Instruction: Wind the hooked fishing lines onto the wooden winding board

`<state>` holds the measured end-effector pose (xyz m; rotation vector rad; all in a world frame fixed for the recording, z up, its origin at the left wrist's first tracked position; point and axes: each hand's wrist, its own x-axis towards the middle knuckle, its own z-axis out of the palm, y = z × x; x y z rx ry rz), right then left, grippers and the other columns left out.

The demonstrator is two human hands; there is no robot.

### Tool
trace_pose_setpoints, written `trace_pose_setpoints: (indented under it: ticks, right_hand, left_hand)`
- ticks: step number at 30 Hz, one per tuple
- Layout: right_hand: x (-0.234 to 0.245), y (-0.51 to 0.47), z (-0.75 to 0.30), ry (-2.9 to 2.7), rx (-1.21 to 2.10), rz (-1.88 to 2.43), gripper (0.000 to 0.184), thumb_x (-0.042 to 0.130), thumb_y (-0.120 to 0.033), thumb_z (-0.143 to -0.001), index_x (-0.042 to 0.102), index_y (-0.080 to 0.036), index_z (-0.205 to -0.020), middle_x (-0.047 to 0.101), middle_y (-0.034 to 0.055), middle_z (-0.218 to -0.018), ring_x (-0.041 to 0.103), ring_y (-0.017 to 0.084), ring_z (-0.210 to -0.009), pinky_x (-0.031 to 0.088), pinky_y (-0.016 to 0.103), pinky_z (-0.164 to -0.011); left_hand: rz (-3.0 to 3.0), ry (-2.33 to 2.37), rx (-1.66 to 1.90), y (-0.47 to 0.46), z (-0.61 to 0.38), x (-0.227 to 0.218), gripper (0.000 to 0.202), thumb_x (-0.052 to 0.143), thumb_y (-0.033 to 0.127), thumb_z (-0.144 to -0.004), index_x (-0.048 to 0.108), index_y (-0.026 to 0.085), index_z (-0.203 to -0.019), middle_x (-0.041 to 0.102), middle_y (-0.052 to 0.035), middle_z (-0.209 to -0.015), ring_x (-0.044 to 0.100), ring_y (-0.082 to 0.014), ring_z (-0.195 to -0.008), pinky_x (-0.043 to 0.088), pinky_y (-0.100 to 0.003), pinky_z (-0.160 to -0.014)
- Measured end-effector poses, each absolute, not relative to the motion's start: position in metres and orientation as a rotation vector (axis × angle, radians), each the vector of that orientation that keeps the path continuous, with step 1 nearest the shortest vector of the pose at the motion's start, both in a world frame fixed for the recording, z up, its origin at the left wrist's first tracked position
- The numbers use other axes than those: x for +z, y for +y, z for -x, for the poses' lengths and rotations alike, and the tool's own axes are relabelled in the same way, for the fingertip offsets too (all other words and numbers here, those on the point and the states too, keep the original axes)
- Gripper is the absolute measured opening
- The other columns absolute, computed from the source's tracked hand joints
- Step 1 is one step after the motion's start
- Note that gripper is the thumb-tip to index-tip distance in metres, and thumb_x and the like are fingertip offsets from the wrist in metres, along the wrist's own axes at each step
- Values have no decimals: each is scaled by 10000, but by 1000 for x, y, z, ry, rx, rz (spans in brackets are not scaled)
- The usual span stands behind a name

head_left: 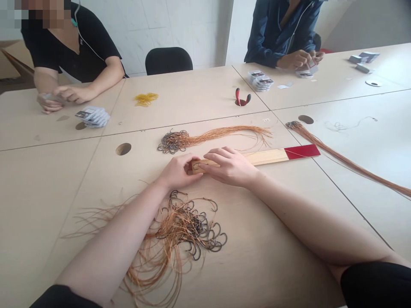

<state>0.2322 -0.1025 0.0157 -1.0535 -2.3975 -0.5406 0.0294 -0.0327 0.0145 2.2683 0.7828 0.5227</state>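
My left hand (180, 171) grips the near left end of a long wooden board (269, 157), which has a red section at its far right end. My right hand (231, 167) lies over the board close by, its fingers closed at a fish hook (196, 165) on the board's left end; the fingertips partly hide it. A thin line runs along the board toward the red section. Below my hands spreads a loose pile of fish hooks (195, 226) tied to orange-brown lines, partly covered by my left forearm. Behind the board lies a bundle of hooked lines (205, 137).
Another long bundle of lines (353, 162) stretches along the right. Red-handled pliers (243, 98) stand in a table hole. Yellow pieces (146, 99) lie farther back. Two people sit opposite, handling small packets, beside stacked plastic boxes (93, 116) and more boxes (261, 81).
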Motion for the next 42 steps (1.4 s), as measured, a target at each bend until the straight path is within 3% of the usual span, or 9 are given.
trace_pose_setpoints:
  ticks: [11,21,34,42]
  right_hand:
    - [13,-99,-233,-2499,-398,1083,316,432,-351,-916,531,-231,-1190,586,91,-1085,511,210,-955,389,344,-781]
    - [10,-95,-243,-2517,-376,1115,347,449,-266,-883,526,-247,-1221,571,91,-1113,549,189,-908,401,341,-784]
    - [5,-92,-247,-2512,-373,1108,385,445,-283,-896,491,-309,-1277,513,86,-1241,557,184,-921,425,359,-797]
    - [6,-91,-247,-2523,-241,1137,401,436,-272,-888,497,-229,-1282,530,117,-1214,553,201,-934,433,375,-811]
  left_hand:
    - [-2318,781,538,-33,-30,15,342,621,334,-721,590,173,-1021,631,-28,-838,512,-103,-618,446,-243,-562]
    - [-2314,813,564,-31,-29,14,375,629,281,-681,572,172,-1035,616,-34,-857,543,-117,-662,475,-252,-593]
    - [-2285,818,594,-31,-29,15,379,638,263,-681,556,176,-1041,600,-26,-849,530,-114,-665,467,-253,-598]
    - [-2323,829,597,-29,-28,14,376,643,274,-682,559,179,-1035,595,-23,-857,514,-115,-656,461,-266,-615]
